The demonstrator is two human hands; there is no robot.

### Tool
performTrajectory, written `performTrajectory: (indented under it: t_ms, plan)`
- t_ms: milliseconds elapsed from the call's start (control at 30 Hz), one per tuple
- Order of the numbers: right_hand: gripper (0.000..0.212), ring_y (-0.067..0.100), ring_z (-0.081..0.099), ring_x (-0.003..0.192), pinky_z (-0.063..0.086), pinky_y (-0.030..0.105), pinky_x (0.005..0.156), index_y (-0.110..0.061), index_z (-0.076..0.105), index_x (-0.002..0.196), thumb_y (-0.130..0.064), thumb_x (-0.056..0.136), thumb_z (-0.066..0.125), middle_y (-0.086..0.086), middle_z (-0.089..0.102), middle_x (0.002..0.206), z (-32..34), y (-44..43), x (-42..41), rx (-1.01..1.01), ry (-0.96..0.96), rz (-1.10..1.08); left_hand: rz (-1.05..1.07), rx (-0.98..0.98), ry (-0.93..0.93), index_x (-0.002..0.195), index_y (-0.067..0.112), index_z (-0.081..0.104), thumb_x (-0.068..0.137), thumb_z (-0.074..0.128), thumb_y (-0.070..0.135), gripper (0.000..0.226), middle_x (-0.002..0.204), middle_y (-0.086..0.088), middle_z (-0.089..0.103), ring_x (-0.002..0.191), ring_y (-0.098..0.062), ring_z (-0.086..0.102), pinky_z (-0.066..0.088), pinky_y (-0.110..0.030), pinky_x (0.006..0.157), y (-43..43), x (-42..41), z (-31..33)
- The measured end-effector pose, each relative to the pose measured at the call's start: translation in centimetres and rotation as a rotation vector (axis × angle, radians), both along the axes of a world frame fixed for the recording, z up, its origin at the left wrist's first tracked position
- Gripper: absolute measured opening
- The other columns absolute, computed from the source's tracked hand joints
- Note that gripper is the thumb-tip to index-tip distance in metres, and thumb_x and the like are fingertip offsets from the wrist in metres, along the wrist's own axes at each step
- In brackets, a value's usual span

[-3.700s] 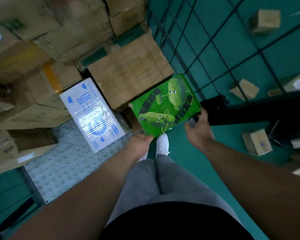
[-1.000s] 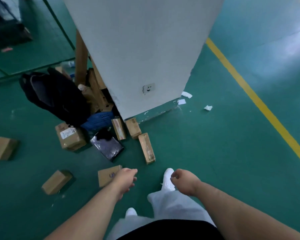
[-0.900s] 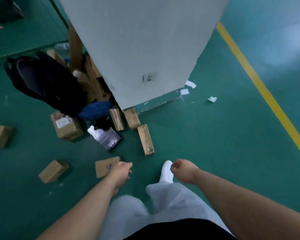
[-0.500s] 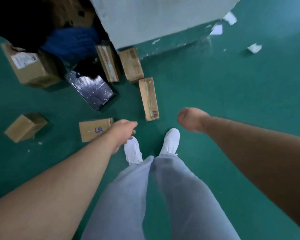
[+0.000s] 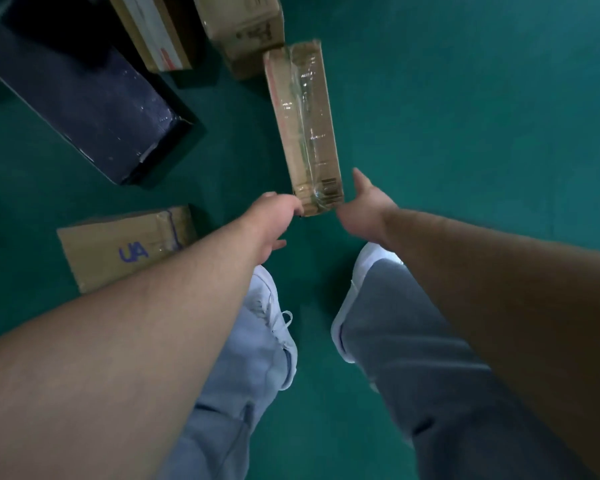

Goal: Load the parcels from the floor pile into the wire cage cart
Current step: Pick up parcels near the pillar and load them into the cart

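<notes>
A long narrow cardboard parcel (image 5: pixel 305 126) sealed with clear tape lies flat on the green floor, its short end toward me. My left hand (image 5: pixel 274 220) reaches its near left corner and the fingertips touch the end face. My right hand (image 5: pixel 364 206) is at the near right corner, thumb straight along the parcel's side; its fingers are hidden below the palm. Neither hand visibly grips the parcel. The wire cage cart is out of view.
A cardboard box marked "UA" (image 5: pixel 125 247) lies left of my left arm. A flat dark parcel (image 5: pixel 84 109) lies at upper left. Two more cardboard boxes (image 5: pixel 153 29) (image 5: pixel 246 26) stand at the top edge. My white shoes (image 5: pixel 271 306) stand below my hands.
The view has dropped much closer to the floor. Both hands, held loosely in front of me before, have moved forward to the near end of the long parcel.
</notes>
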State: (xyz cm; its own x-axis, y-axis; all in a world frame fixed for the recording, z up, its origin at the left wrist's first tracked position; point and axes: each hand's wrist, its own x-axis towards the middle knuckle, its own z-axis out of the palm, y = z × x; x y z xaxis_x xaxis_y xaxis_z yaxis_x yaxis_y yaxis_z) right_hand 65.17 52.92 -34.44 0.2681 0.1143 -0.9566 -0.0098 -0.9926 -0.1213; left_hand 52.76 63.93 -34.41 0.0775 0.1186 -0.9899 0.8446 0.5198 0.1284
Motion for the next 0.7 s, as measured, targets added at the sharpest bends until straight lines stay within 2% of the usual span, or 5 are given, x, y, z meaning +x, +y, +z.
performTrajectory:
  t_ms: [67, 167, 300, 433, 700]
  plan:
    - [0.070, 0.003, 0.054, 0.088, 0.045, 0.017, 0.071, -0.031, 0.017, 0.163, -0.013, 0.100, 0.044, -0.005, 0.053, 0.126, -0.9, 0.0, -0.7, 0.032, 0.030, -0.036, 0.038, -0.033, -0.024, 0.148, 0.028, 0.044, 0.089, 0.060, 0.021, 0.062, 0.143, 0.008, 0.050, 0.130, -0.020, 0.049, 0.046, -0.041, 0.097, -0.3, -0.1, -1.2]
    - [0.051, 0.015, 0.059, 0.081, 0.044, 0.025, 0.060, -0.033, 0.046, 0.136, -0.015, 0.090, 0.053, -0.001, 0.061, 0.101, 1.3, 0.8, -2.5, 0.100, -0.042, -0.168, 0.074, -0.052, -0.053, 0.111, 0.027, 0.066, 0.091, 0.062, 0.040, 0.024, 0.105, 0.011, 0.067, 0.111, -0.016, 0.055, 0.038, -0.043, 0.102, -0.7, 0.0, -0.3]
    - [0.062, 0.025, 0.044, 0.133, 0.039, 0.045, 0.111, -0.044, 0.048, 0.127, -0.027, 0.068, 0.053, -0.004, 0.056, 0.131, 8.0, 1.4, -6.0, 0.224, -0.111, 0.027, 0.270, -0.175, -0.091, 0.109, 0.031, 0.076, 0.066, 0.070, 0.080, 0.066, 0.105, 0.009, 0.078, 0.097, -0.014, 0.066, 0.045, -0.037, 0.092, -1.5, -2.0, 4.8]
    - [0.061, 0.021, 0.041, 0.137, 0.026, 0.049, 0.118, -0.037, 0.045, 0.135, -0.038, 0.074, 0.050, -0.008, 0.056, 0.139, 18.4, 1.5, -9.0, 0.221, -0.085, 0.274, 0.522, -0.207, -0.077, 0.123, 0.024, 0.072, 0.069, 0.081, 0.067, 0.069, 0.116, 0.000, 0.076, 0.109, -0.020, 0.073, 0.056, -0.043, 0.100, -3.0, -6.0, 12.9]
    - [0.036, 0.022, 0.065, 0.102, 0.059, 0.043, 0.088, -0.030, 0.055, 0.123, -0.047, 0.090, 0.051, 0.000, 0.062, 0.121, 38.1, 1.9, -10.0, 0.242, 0.042, 0.241, 0.420, -0.091, 0.029, 0.106, 0.016, 0.075, 0.079, 0.077, 0.052, 0.046, 0.091, -0.006, 0.077, 0.075, -0.016, 0.072, 0.056, -0.028, 0.059, -2.2, -13.3, 35.6]
